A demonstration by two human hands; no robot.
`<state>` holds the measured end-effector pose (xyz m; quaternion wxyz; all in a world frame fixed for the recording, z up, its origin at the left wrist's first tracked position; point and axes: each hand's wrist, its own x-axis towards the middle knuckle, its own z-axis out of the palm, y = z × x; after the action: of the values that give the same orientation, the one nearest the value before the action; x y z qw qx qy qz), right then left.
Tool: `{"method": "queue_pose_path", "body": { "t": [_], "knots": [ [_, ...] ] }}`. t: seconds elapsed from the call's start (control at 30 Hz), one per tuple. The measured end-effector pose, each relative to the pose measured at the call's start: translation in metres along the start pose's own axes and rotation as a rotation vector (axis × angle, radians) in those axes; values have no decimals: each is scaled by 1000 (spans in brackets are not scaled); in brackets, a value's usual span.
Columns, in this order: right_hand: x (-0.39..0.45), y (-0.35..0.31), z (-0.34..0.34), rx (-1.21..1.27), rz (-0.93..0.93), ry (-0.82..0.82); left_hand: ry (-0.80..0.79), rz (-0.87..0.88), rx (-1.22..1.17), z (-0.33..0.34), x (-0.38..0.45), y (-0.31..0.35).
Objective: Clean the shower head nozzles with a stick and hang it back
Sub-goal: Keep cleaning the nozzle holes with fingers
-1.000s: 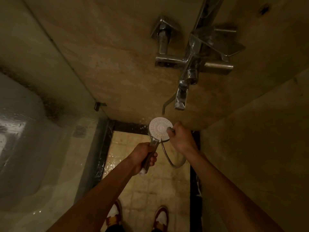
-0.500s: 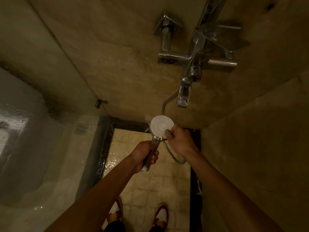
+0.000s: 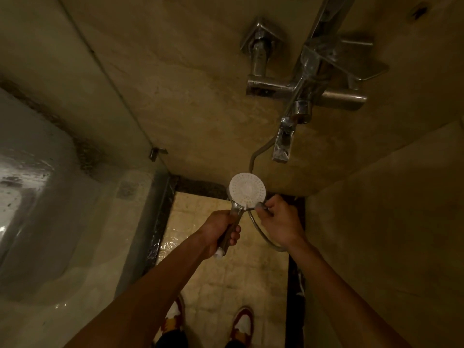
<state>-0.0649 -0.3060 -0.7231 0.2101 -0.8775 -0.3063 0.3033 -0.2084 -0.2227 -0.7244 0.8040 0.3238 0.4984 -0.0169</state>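
The shower head [image 3: 247, 189] has a round white face dotted with nozzles, turned up toward me. My left hand [image 3: 219, 231] is wrapped around its chrome handle, just below the face. My right hand [image 3: 280, 223] pinches a thin dark stick [image 3: 253, 208] whose tip touches the lower edge of the white face. A metal hose [image 3: 261, 232] loops from under the handle, behind my right hand, and rises toward the wall tap.
A chrome mixer tap [image 3: 305, 92] with a spout [image 3: 283, 144] projects from the beige wall above the shower head. A glass partition [image 3: 82, 192] stands at the left, a wall at the right. My two shoes [image 3: 241, 325] stand on the tiled floor [image 3: 226, 280].
The stick's tip has slid from the right side of the white face down to its lower edge near the handle. My right hand has shifted slightly down and right. The left grip is unchanged.
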Motion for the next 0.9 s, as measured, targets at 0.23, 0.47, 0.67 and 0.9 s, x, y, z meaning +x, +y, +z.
{"method": "queue_pose_path", "body": {
  "t": [0.23,0.47,0.67,0.9],
  "knots": [
    [20,-17,-10,84,4,-12,-15,7,7,-1,-1,0],
    [10,-3,-15,16,51,21,-6,17,-7,-3,1,0],
    [-1,-16,-1,55,-12,-29,-10,6,-15,-2,2,-2],
    [11,-24,-16,40,14,10,-1,16,3,-6,-3,-3]
  ]
}}
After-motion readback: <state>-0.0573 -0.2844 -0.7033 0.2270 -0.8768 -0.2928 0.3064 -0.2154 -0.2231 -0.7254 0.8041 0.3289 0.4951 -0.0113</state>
